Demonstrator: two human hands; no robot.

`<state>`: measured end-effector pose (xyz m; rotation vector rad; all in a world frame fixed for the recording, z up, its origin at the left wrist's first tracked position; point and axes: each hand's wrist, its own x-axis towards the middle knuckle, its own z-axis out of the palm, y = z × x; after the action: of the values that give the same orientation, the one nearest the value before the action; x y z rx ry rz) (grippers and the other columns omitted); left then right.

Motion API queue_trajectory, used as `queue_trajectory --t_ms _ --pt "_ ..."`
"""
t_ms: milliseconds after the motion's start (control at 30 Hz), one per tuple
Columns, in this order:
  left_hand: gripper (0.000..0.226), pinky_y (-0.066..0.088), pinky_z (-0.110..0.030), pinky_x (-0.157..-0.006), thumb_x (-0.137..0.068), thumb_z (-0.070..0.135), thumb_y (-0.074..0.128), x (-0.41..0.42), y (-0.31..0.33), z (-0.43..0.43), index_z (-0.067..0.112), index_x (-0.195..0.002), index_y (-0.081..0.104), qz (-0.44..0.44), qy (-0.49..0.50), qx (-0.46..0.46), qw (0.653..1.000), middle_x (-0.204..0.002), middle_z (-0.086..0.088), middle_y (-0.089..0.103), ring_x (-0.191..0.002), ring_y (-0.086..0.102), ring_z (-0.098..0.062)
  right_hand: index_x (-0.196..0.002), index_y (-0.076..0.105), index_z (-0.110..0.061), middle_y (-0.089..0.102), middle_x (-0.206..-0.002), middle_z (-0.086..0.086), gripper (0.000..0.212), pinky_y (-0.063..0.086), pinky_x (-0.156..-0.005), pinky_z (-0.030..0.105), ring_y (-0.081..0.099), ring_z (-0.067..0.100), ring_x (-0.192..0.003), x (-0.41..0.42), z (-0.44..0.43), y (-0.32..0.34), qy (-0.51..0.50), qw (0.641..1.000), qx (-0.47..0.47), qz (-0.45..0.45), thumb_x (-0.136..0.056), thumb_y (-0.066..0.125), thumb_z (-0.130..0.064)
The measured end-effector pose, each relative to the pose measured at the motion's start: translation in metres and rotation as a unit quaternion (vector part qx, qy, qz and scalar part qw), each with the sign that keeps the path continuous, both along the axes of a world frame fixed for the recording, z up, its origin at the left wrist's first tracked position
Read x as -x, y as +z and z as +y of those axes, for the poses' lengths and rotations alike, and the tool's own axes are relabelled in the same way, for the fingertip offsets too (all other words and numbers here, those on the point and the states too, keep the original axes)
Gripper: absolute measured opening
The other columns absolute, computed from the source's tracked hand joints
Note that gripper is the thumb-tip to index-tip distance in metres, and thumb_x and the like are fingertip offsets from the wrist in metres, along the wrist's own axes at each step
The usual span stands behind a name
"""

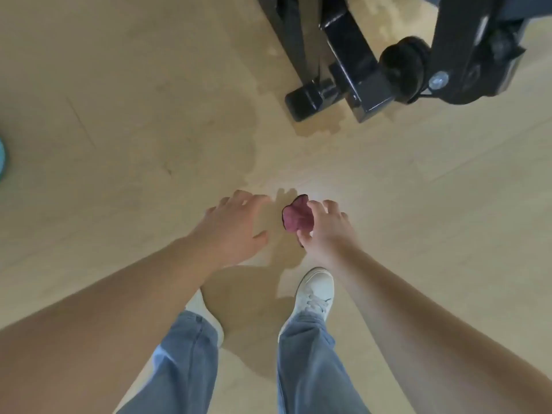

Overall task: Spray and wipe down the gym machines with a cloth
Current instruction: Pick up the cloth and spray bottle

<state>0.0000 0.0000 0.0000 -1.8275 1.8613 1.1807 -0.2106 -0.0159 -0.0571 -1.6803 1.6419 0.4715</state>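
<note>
A: Where's the cloth?

B: One maroon cloth (pixel 296 217), bunched up, in the right hand (pixel 324 231). Thumb and fingers clenched round it, held above the floor (pixel 119 115), mid-frame, just far of the shoes.

A: Left hand?

B: Left hand (pixel 236 225) is released, fingers spread, palm down, nothing in it. Just left of the cloth, not touching it.

A: Machine?

B: One black gym machine (pixel 373 55), far right. Steel base w/ a foot cap on the floor, plus a black roller pad up by the frame arm. Well apart from both hands.

A: Any containers?

B: Can't tell. A teal edge (pixel 1 158) at the far-left border, too cropped to ID.

A: Anything else?

B: Two jean legs, two white shoes: right shoe (pixel 316 291) clear, the left mostly hidden under the forearm.
</note>
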Motion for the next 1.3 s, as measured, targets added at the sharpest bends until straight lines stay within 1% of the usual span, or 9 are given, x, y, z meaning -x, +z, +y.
queue_trajectory --t_ms 133,233,333,433,500,567,933,1200,1300 --pt "0.066 0.039 -0.047 -0.111 -0.098 0.045 0.058 0.008 -0.040 -0.007 0.034 -0.156 0.027 -0.007 -0.014 -0.040 0.999 -0.156 -0.003 0.031 -0.136 0.044 -0.030 -0.154 0.032 -0.036 0.030 -0.153 0.009 0.070 0.047 -0.102 0.042 0.048 0.041 -0.130 0.002 0.002 -0.055 0.008 0.996 -0.084 -0.005 -0.093 0.065 -0.032" --pt "0.066 0.041 -0.049 -0.109 -0.098 0.045 0.057 0.015 -0.061 -0.011 0.032 -0.156 0.028 -0.013 -0.019 -0.041 0.999 -0.156 -0.005 0.033 -0.135 0.045 -0.031 -0.142 0.051 -0.031 0.042 -0.146 0.005 0.047 0.048 -0.096 0.037 0.054 0.034 -0.124 0.005 0.008 -0.088 -0.014 0.997 -0.059 -0.044 -0.097 0.060 -0.024" --pt "0.066 0.042 -0.051 -0.109 -0.099 0.045 0.056 0.022 -0.064 -0.013 0.031 -0.157 0.028 -0.007 -0.012 -0.046 0.999 -0.157 -0.006 0.034 -0.137 0.045 -0.031 -0.126 0.067 -0.025 0.056 -0.120 -0.006 0.032 0.036 -0.069 0.008 0.057 0.021 -0.109 0.012 0.009 -0.099 -0.066 0.993 -0.028 -0.093 -0.100 0.050 -0.021" --pt "0.062 0.045 -0.051 -0.106 -0.101 0.041 0.054 0.027 -0.053 -0.012 0.027 -0.156 0.029 -0.001 -0.030 -0.058 0.998 -0.153 -0.008 0.038 -0.132 0.049 -0.032 -0.116 0.070 -0.024 0.051 -0.095 -0.010 0.025 0.033 -0.060 0.010 0.052 0.013 -0.080 0.022 0.011 -0.081 -0.049 0.994 0.000 -0.100 -0.103 0.048 -0.025" --pt "0.058 0.047 -0.048 -0.103 -0.101 0.037 0.055 0.032 -0.036 -0.011 0.023 -0.153 0.033 0.005 -0.044 -0.064 0.997 -0.149 -0.010 0.040 -0.128 0.051 -0.033 -0.112 0.070 -0.027 0.050 -0.092 -0.003 0.023 0.036 -0.068 0.026 0.051 0.020 -0.080 0.030 0.012 -0.054 -0.034 0.995 0.010 -0.094 -0.105 0.048 -0.029" --pt "0.057 0.047 -0.046 -0.103 -0.101 0.033 0.055 0.037 -0.011 -0.012 0.022 -0.153 0.034 0.012 -0.050 -0.067 0.996 -0.148 -0.010 0.042 -0.126 0.053 -0.032 -0.112 0.069 -0.030 0.051 -0.092 0.002 0.022 0.035 -0.069 0.029 0.052 0.026 -0.080 0.039 0.013 -0.021 -0.021 0.996 0.005 -0.090 -0.105 0.048 -0.033" --pt "0.053 0.047 -0.036 -0.100 -0.098 0.039 0.062 0.089 0.185 -0.030 0.030 -0.147 0.042 0.064 -0.069 -0.031 0.995 -0.142 0.002 0.046 -0.121 0.055 -0.018 -0.114 0.065 -0.030 0.069 -0.086 0.001 0.022 0.054 -0.072 0.038 0.066 0.024 -0.079 0.087 0.000 0.214 0.028 0.991 0.030 -0.130 -0.105 0.048 -0.040" --pt "0.066 0.047 -0.029 -0.094 -0.074 0.056 0.052 0.152 0.333 -0.038 0.037 -0.138 0.050 0.110 -0.072 0.018 0.991 -0.121 0.012 0.052 -0.115 0.055 -0.012 -0.114 0.064 -0.035 0.060 -0.081 -0.006 0.019 0.053 -0.069 0.039 0.062 0.024 -0.074 0.130 -0.009 0.393 0.058 0.976 0.115 -0.175 -0.100 0.051 -0.034" --pt "0.059 0.041 -0.024 -0.085 -0.077 0.040 0.063 0.173 0.373 -0.041 0.036 -0.135 0.054 0.140 -0.072 0.052 0.986 -0.110 0.014 0.047 -0.100 0.053 -0.012 -0.115 0.064 -0.038 0.054 -0.078 -0.009 0.022 0.051 -0.067 0.038 0.058 0.022 -0.073 0.149 -0.012 0.447 0.059 0.968 0.156 -0.185 -0.096 0.056 -0.029"
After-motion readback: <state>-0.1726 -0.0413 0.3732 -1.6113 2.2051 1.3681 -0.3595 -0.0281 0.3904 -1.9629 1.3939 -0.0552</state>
